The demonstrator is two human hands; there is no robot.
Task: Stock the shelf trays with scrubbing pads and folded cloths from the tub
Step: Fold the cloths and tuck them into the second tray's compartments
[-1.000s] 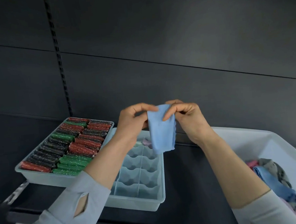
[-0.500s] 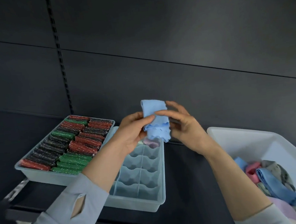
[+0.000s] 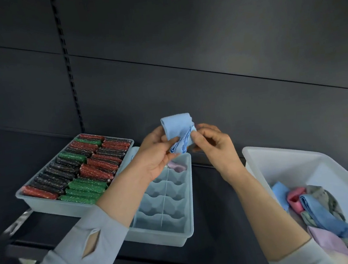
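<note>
— What are your hands doing with the blue cloth (image 3: 178, 131)?

— You hold it between both, folded into a thick bundle, raised above the far end of the divided tray (image 3: 165, 203). Your left hand (image 3: 157, 154) has its fingers curled round the lower left of the cloth, thumb against the scalloped edges. Your right hand (image 3: 213, 143) pinches the right side with thumb and forefinger; its other fingers bend loosely.

— And the trays?

— The divided tray sits on the dark shelf (image 3: 216, 202) right below your hands, with a pale pink cloth (image 3: 177, 166) in a far compartment. Touching its left side is your tray of scrubbing pads (image 3: 77, 171), packed in red, green and black rows. At the shelf's right end stands the white tub (image 3: 282, 164), well apart from the trays, holding blue, pink and patterned cloths (image 3: 319, 211) heaped at its near end.
</note>
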